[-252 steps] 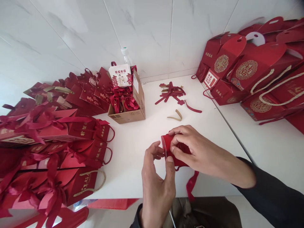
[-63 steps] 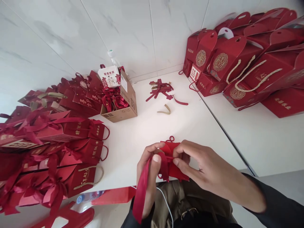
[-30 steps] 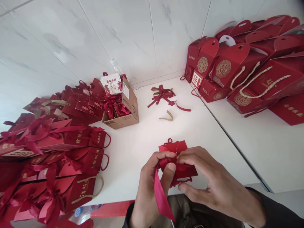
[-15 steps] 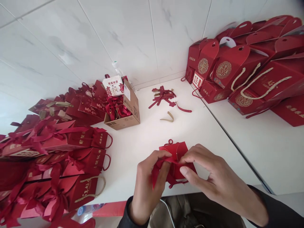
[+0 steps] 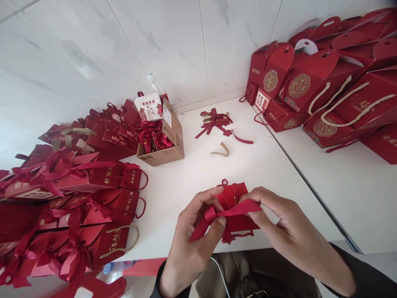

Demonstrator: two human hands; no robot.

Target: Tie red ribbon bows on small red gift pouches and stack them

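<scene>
A small red gift box (image 5: 243, 222) lies on the white table close to my body, with a thin red cord loop at its far edge. Over it runs a dark red ribbon (image 5: 238, 208), partly looped at its left end. My left hand (image 5: 198, 227) pinches the looped part of the ribbon between thumb and fingers. On the other side, my right hand (image 5: 273, 219) grips the ribbon's right end, drawn out between both hands. Some of the box is hidden behind the hands and ribbon.
Red boxes tied with ribbons (image 5: 71, 244) are stacked on the left. An open cardboard box (image 5: 164, 155) holds ribbons and white cards (image 5: 149, 106). Red strips (image 5: 214, 124) and a beige strip (image 5: 221, 150) lie mid-table. More red boxes (image 5: 310, 91) with rope handles stand at right.
Both hands were bunched closer together over the box. Now the ribbon shows stretched between them, with a loop at my left hand. The view has shifted slightly.
</scene>
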